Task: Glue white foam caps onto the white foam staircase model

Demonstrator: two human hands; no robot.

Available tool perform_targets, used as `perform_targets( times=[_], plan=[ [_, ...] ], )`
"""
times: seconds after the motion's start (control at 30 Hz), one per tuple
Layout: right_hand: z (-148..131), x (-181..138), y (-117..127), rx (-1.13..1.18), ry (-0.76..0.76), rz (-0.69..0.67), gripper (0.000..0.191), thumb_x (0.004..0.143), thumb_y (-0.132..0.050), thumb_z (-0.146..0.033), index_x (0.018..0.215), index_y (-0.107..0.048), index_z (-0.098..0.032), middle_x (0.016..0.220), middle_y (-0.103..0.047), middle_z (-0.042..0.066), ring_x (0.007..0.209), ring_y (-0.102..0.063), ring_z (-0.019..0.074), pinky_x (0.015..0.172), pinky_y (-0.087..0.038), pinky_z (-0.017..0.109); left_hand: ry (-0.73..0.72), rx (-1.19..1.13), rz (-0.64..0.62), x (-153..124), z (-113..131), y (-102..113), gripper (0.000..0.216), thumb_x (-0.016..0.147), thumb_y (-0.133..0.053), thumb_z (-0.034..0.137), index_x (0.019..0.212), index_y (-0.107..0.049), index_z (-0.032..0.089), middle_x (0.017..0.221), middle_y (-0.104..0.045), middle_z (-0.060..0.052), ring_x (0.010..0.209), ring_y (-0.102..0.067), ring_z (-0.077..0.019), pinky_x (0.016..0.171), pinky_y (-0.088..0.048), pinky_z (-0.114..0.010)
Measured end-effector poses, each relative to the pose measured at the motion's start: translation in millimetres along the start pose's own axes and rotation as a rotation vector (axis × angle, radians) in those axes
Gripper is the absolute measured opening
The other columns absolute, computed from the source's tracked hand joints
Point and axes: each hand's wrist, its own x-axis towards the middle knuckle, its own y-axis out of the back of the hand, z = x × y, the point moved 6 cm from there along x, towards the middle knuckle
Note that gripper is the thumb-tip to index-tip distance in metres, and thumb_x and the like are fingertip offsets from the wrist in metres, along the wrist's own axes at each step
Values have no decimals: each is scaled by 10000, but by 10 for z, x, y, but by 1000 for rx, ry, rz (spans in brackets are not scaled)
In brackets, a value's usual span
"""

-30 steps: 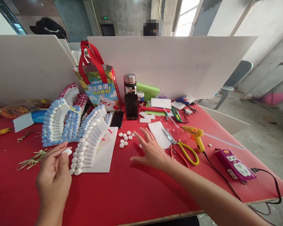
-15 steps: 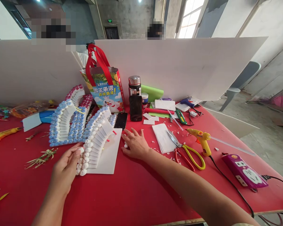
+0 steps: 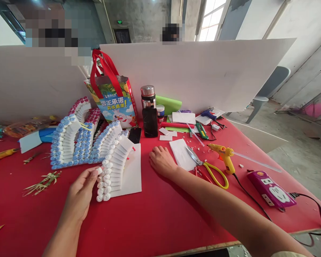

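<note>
My left hand (image 3: 84, 187) pinches a small white roll (image 3: 100, 170) between thumb and fingers, at the left edge of a curved white piece. That piece (image 3: 120, 167) has thin ribs and rows of white rosette-like rolls along its outer side. It stands on a white board (image 3: 135, 178), with small red bits near its far end. My right hand (image 3: 162, 161) rests on the red table right of the board, its fingers curled in; whatever may be under them is hidden. Behind the left hand stand similar curved pieces (image 3: 79, 142) with blue and white rolls.
Right of my right hand lie folded white paper (image 3: 182, 153), yellow-handled scissors (image 3: 215, 175) and red-handled pliers (image 3: 203, 175). A yellow glue gun (image 3: 224, 157) and purple power strip (image 3: 273, 189) sit farther right. A phone (image 3: 135, 135), flask (image 3: 148, 96) and bag (image 3: 117, 103) stand behind.
My right hand has slid right, and its spread fingers have curled in; a white bit by its fingertips no longer shows. The curved white piece, board and left hand have shifted right.
</note>
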Motion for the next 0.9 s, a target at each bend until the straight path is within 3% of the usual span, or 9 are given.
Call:
perform_targets(
  times=[0.13,0.27,0.47,0.7,0.9],
  plan=[
    [250,-179,62,-40,-24,-22,301,1029,-371,-225,985,-655,-136,1030,-612,157,952,-517,278,813,-369,404,52,-74,-106,-102,-45,-270,464,793,-712,582,1071,-676,213,1111,-714,-56,1096,-640,-231,960,-506,-325],
    [411,-318,177,-59,-35,-36,300,1028,-382,-245,974,-658,-140,1033,-613,163,960,-518,286,823,-373,407,39,-97,-190,-192,-25,-597,483,810,-688,587,1098,-665,200,1191,-702,-91,1217,-591,-278,1092,-419,-407],
    [534,-472,264,-54,-26,-44,311,1035,-370,-255,1013,-661,-148,1057,-624,154,987,-522,287,872,-377,416,4,-41,-238,-239,50,-950,544,785,-675,637,1079,-677,180,1159,-721,-116,1148,-626,-293,1000,-481,-390],
    [627,-529,309,-8,-40,-29,297,1030,-383,-239,1009,-664,-144,1077,-633,148,1038,-531,270,921,-404,404,-41,-30,-242,-304,181,-1124,562,759,-674,679,1016,-710,180,1009,-748,-95,1053,-664,-278,934,-513,-377],
    [677,-870,729,174,-68,151,311,1016,-453,-290,1259,-601,-166,1346,-579,146,1267,-498,268,1058,-408,403,-22,-41,-210,-207,88,-1104,595,741,-682,690,1044,-701,179,1081,-740,-105,1071,-656,-281,942,-512,-381]
  ],
)
